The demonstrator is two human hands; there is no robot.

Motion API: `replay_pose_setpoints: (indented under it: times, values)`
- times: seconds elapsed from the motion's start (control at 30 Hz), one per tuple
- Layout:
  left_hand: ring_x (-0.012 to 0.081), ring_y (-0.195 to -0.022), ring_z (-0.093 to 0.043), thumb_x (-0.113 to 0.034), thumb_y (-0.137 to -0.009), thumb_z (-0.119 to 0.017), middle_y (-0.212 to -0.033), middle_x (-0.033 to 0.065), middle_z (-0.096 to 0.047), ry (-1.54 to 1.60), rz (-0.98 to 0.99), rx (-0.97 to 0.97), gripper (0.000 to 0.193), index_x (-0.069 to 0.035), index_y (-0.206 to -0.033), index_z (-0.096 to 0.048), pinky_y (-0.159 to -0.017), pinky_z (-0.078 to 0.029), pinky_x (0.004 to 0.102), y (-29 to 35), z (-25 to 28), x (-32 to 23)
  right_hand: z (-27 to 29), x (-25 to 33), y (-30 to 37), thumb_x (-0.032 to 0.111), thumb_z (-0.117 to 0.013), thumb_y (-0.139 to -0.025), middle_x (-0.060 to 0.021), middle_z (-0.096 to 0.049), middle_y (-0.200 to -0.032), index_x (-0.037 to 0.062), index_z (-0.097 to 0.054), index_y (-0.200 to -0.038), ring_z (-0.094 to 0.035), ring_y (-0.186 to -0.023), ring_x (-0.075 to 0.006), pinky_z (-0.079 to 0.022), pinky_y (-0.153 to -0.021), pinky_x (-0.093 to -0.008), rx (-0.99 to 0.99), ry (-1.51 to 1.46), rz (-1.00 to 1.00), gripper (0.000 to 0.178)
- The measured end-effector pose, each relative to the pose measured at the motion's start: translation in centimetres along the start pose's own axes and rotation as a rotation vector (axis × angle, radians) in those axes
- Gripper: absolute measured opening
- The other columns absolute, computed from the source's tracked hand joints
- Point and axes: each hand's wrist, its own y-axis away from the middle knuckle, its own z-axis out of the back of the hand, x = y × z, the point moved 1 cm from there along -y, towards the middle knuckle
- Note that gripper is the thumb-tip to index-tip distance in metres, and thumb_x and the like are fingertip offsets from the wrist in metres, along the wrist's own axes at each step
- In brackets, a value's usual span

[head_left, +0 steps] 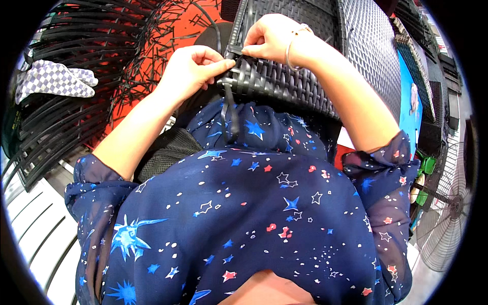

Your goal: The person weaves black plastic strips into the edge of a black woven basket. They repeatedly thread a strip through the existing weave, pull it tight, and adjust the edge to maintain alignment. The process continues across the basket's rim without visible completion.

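A black woven wicker panel (315, 56) rests against my lap, its near corner at the middle top. My left hand (192, 71) pinches a flat black plastic strip (227, 104) at that corner; the strip's loose end hangs down over my blue star-patterned blouse. My right hand (269, 38), with a thin bracelet on the wrist, grips the woven edge just above the same corner, fingers closed on the strands. The two hands almost touch at the corner.
A bundle of long black strips (76, 35) fans out at the upper left over a red floor (178, 30) strewn with cut strip scraps. A checked cloth (53, 81) lies on the bundle. A standing fan (447, 213) is at the right edge. White slats (35, 229) are at lower left.
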Motion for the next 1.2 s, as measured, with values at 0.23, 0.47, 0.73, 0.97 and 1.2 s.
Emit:
replay_pose_setpoints:
  times: [0.23, 0.47, 0.73, 0.97, 1.2]
  values:
    - [0.0016, -0.055, -0.05, -0.025, -0.083, -0.079, -0.065, -0.0059, -0.059, -0.098, -0.023, 0.011, 0.024, -0.003, -0.086, -0.069, -0.05, -0.042, 0.0173, 0.1, -0.2, -0.4, 0.5, -0.8, -1.1, 0.022, -0.073, -0.081, -0.01, -0.074, -0.085, 0.0036, -0.075, -0.094, -0.07, -0.078, -0.0169, -0.056, -0.075, -0.031, 0.116, -0.068, 0.034, 0.023]
    - [0.0025, -0.063, -0.047, -0.019, -0.08, -0.08, -0.072, -0.0048, -0.057, -0.232, -0.33, -0.172, 0.021, -0.004, -0.093, -0.072, -0.057, -0.043, 0.0205, 0.7, -1.2, 0.8, 1.3, 1.0, 0.6, 0.019, -0.07, -0.086, -0.0027, -0.059, -0.061, 0.0005, -0.066, -0.118, -0.052, -0.049, -0.0071, -0.04, -0.043, -0.0233, 0.331, -0.402, -0.221, 0.037]
    - [0.0081, -0.06, -0.046, -0.013, -0.078, -0.08, -0.079, 0.0007, -0.051, -0.237, -0.63, -0.199, 0.037, -0.01, -0.113, -0.069, -0.055, -0.043, 0.0226, 1.8, -1.4, 2.4, 0.8, -0.3, -0.9, 0.019, -0.072, -0.084, -0.0005, -0.057, -0.058, 0.0004, -0.067, -0.099, -0.046, -0.043, -0.0031, -0.031, -0.037, -0.0181, 0.415, -0.679, -0.359, 0.024]
    - [0.0089, -0.061, -0.047, -0.011, -0.079, -0.079, -0.082, 0.0024, -0.051, -0.133, -0.599, -0.144, 0.037, -0.007, -0.114, -0.065, -0.056, -0.044, 0.0232, 2.0, -1.5, 2.8, 0.5, -0.7, -2.0, 0.019, -0.074, -0.083, 0.0015, -0.057, -0.056, 0.0046, -0.066, -0.083, -0.047, -0.043, -0.0036, -0.031, -0.038, -0.0194, 0.459, -0.513, -0.342, 0.017]
    - [0.0112, -0.06, -0.049, -0.014, -0.079, -0.079, -0.082, 0.0034, -0.053, -0.188, -0.637, -0.148, 0.035, -0.008, -0.111, -0.067, -0.056, -0.045, 0.0254, 2.1, -1.4, 3.0, 1.7, 1.7, -2.5, 0.029, -0.072, -0.083, -0.0036, -0.061, -0.055, 0.0042, -0.071, -0.082, -0.058, -0.049, -0.0114, -0.047, -0.047, -0.0298, 0.48, -0.11, -0.239, 0.025]
